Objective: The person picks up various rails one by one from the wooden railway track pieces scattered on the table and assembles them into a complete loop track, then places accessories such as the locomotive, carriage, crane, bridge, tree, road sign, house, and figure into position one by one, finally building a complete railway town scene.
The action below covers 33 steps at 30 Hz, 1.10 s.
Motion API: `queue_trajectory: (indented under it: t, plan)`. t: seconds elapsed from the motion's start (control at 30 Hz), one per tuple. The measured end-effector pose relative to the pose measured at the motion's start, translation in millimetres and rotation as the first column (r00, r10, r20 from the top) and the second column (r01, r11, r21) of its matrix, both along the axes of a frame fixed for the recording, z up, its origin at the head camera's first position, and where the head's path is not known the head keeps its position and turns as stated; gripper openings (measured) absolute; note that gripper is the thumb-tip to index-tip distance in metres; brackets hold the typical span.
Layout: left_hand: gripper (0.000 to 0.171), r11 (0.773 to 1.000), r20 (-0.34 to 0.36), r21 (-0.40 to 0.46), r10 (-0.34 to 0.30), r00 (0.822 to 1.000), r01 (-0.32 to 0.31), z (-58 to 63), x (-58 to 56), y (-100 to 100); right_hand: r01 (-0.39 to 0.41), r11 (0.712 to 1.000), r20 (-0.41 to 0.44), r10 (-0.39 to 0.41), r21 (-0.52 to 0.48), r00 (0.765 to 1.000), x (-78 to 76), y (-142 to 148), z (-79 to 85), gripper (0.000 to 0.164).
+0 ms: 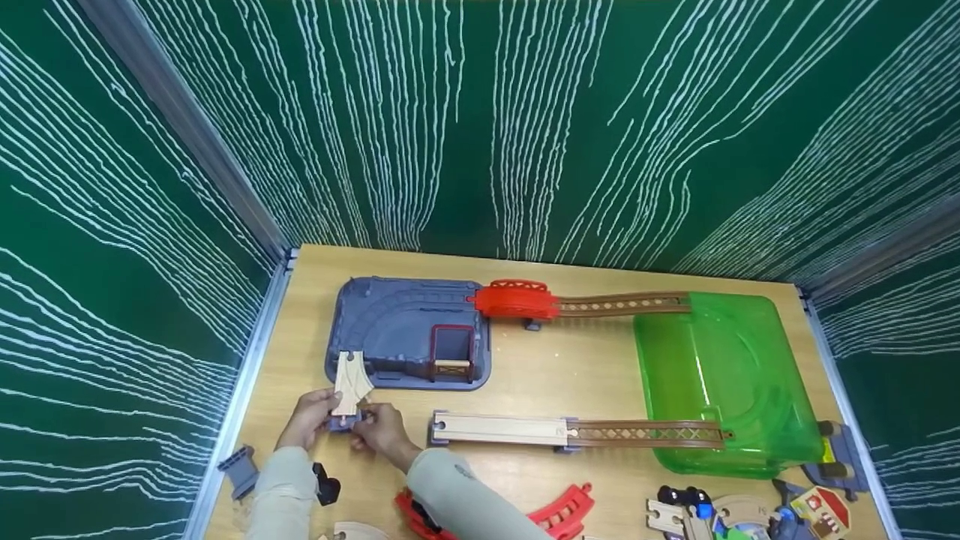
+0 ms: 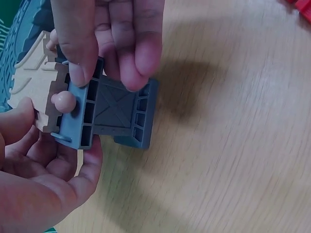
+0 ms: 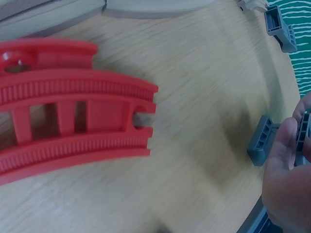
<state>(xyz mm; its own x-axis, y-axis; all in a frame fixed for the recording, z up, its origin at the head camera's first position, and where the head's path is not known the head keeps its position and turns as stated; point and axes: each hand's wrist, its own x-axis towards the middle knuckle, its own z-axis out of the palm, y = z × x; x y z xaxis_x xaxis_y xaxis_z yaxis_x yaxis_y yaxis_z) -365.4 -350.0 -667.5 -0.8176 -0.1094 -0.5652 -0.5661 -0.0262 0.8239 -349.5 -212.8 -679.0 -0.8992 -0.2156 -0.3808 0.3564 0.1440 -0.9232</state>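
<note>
My left hand [image 1: 309, 420] holds a pale wooden switch track [image 1: 348, 382], its thumb on top and fingers underneath. The track's forked far end reaches over the front left corner of a grey track base [image 1: 397, 322]. My right hand [image 1: 386, 433] pinches a grey bridge support [image 2: 116, 107] at the track's near end. In the left wrist view, the track's round peg [image 2: 64, 102] lies over the support's top. The right wrist view catches the right hand [image 3: 289, 189] at its right edge, partly cut off, with the support [image 3: 262, 141] against its fingers.
A red bridge [image 1: 517, 300] and brown track [image 1: 622, 304] link the base to a green bin [image 1: 735, 375]. Nearer, a raised wooden track [image 1: 499, 429] joins another brown track [image 1: 637, 433]. Red curved track [image 1: 562, 514], a loose support [image 1: 238, 472] and assorted toy pieces lie in front.
</note>
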Motion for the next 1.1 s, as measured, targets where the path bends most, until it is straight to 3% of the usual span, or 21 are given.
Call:
queue_trajectory:
  t: [0.13,0.2,0.27,0.43,0.53,0.87,1.1]
  plan:
    - [0.039,0.999,-0.014,0.042,-0.001,1.000,0.002,-17.0,-5.9,-8,0.072,0.997,-0.004,-0.072,-0.012,0.997,1.9,-4,0.7,0.028]
    - [0.034,0.999,-0.005,0.040,0.002,1.000,-0.002,-19.1,-7.7,-10,0.103,0.994,-0.011,-0.103,-0.020,0.995,3.1,-6,0.7,0.028]
    - [0.033,0.999,0.007,0.034,-0.005,1.000,0.005,-12.7,-6.5,-8,0.123,0.992,-0.014,-0.124,-0.028,0.992,4.1,-7,0.1,0.027]
    - [0.034,1.000,0.050,0.027,0.013,0.999,-0.014,16.2,-0.1,0,0.149,0.988,-0.006,-0.149,-0.038,0.989,6.1,-10,-1.0,0.019]
    - [0.036,0.999,0.064,0.037,0.023,0.998,-0.025,23.4,1.1,1,0.161,0.986,0.000,-0.161,-0.047,0.987,7.1,-11,0.0,0.015]
    - [0.033,0.999,0.035,0.039,0.032,0.999,-0.033,21.0,-0.7,1,0.166,0.985,-0.009,-0.166,-0.053,0.986,7.0,-13,-3.0,0.010]
    - [0.022,0.998,-0.011,0.045,0.051,0.999,-0.051,17.3,2.9,3,0.132,0.981,-0.021,-0.136,-0.142,0.990,9.2,-9,-4.5,0.014]
